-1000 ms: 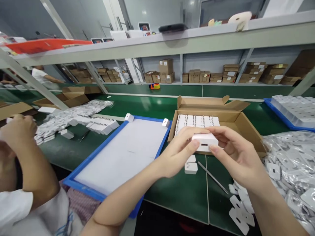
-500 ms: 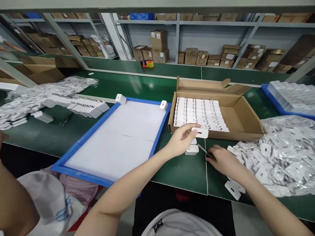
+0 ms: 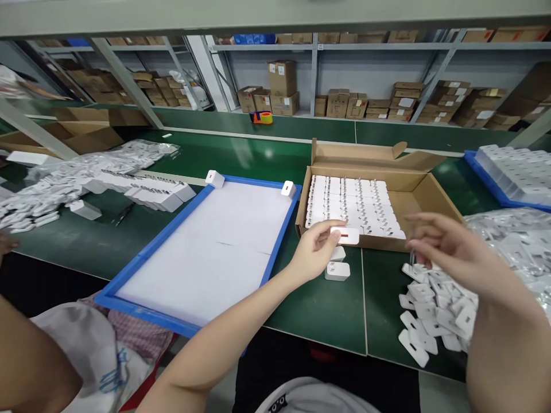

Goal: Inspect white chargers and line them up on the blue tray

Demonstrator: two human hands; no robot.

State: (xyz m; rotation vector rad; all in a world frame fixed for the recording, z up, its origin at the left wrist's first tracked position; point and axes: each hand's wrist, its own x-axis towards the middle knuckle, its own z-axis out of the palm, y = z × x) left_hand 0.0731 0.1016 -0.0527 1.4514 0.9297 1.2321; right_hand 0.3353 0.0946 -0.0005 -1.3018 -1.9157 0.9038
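Between the fingers and thumb of my left hand (image 3: pixel 316 249) is a white plastic piece (image 3: pixel 346 236) with a dark reddish slot, held at the front edge of an open cardboard box (image 3: pixel 434 201). Rows of white parts with metal pins (image 3: pixel 350 201) fill the left of that box. Two white blocks (image 3: pixel 337 271) stand on the green table just below my left hand. My right hand (image 3: pixel 447 246) is raised over a heap of flat white slotted covers (image 3: pixel 434 312), its fingers closed around a thin metal tool (image 3: pixel 412 257), partly blurred.
A blue-rimmed white tray (image 3: pixel 198 252) lies left of my left arm, white blocks at its far corners. White pieces and plastic bags (image 3: pixel 99 172) cover the left side. Bagged covers (image 3: pixel 512 246) and a blue tray (image 3: pixel 495 186) are at right. Another person's arm (image 3: pixel 34 355) shows at lower left.
My right hand has risen from the table beside the white blocks and moved right, over the covers, with the tool. My left hand still holds the white piece in nearly the same place.
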